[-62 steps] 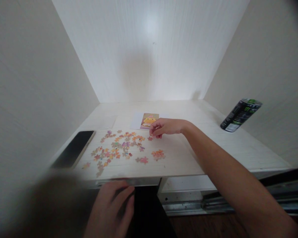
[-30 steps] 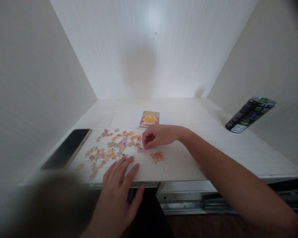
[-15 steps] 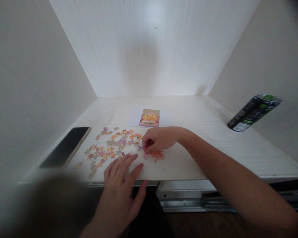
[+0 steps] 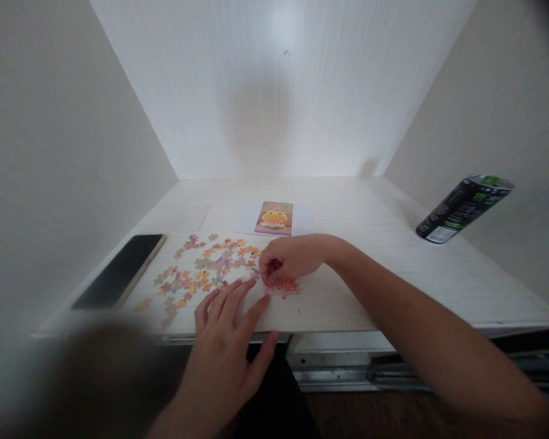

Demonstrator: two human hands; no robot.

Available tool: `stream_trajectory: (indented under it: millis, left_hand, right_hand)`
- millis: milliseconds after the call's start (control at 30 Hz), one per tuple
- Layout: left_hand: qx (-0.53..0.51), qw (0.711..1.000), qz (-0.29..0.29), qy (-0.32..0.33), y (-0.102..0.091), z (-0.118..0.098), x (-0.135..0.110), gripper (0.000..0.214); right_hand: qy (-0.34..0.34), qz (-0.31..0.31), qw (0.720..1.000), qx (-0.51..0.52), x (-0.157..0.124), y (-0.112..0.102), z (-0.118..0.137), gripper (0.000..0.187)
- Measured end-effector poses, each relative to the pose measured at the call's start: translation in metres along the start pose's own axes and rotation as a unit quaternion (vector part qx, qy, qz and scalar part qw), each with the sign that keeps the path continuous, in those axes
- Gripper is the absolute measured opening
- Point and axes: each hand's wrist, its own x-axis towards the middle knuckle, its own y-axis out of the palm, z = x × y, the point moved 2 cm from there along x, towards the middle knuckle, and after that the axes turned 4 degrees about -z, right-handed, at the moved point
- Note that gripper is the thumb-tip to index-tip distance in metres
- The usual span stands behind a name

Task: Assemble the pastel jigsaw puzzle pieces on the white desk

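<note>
Two hands: both rest on the pale tabletop [image 4: 370, 268], close together towards its near edge
Left hand: the left hand [image 4: 224, 347] lies palm down, released, fingers straight and spread, gripping nothing; its fingertips [image 4: 251, 283] reach the near right fringe of the loose puzzle pieces [image 4: 201, 271], and its thumb sits at the tabletop's near edge
Right hand: the right hand [image 4: 289, 259] is curled, thumb and forefinger drawn together in a pinch and pointed down at the left end of the joined cluster [image 4: 287, 285]; whether a piece sits between the tips I cannot tell, as the knuckles hide them
Joined cluster: a small orange patch of fitted pieces, flat on the tabletop just near of the right hand and right of the left hand's fingertips, partly covered by the right hand
Loose puzzle pieces: scattered flat in pinks, oranges and purples, left of both hands, between them and the phone [image 4: 119, 270]
Picture card: the picture card [image 4: 273, 218], showing a yellow figure, lies just beyond the right hand, apart from it
Can: a dark can [image 4: 462, 208] stands well apart on the far right
Change over two seconds: the left hand, then below the tabletop's near edge, has come up and now lies flat on top; the right hand, then farther off beside the picture card, has moved nearer and onto the joined cluster, which lay uncovered then; phone, can and picture card keep their places
</note>
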Motion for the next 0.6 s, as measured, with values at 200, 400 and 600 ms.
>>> stream_trajectory:
  millis: [200,400,600]
  left_hand:
    - [-0.051,0.996,-0.070,0.007,-0.008,0.002,-0.023,0.036]
    - [0.001,0.992,-0.121,-0.026,-0.020,0.032,-0.087,0.030]
    - [0.048,0.987,-0.084,-0.130,-0.020,0.096,-0.180,0.020]
  right_hand:
    - [0.006,-0.037,0.999,-0.025,0.001,0.001,0.004,0.014]
    - [0.002,-0.039,0.999,-0.022,0.002,0.006,0.007,0.014]
    - [0.011,-0.111,0.993,-0.038,0.002,0.001,0.007,0.015]
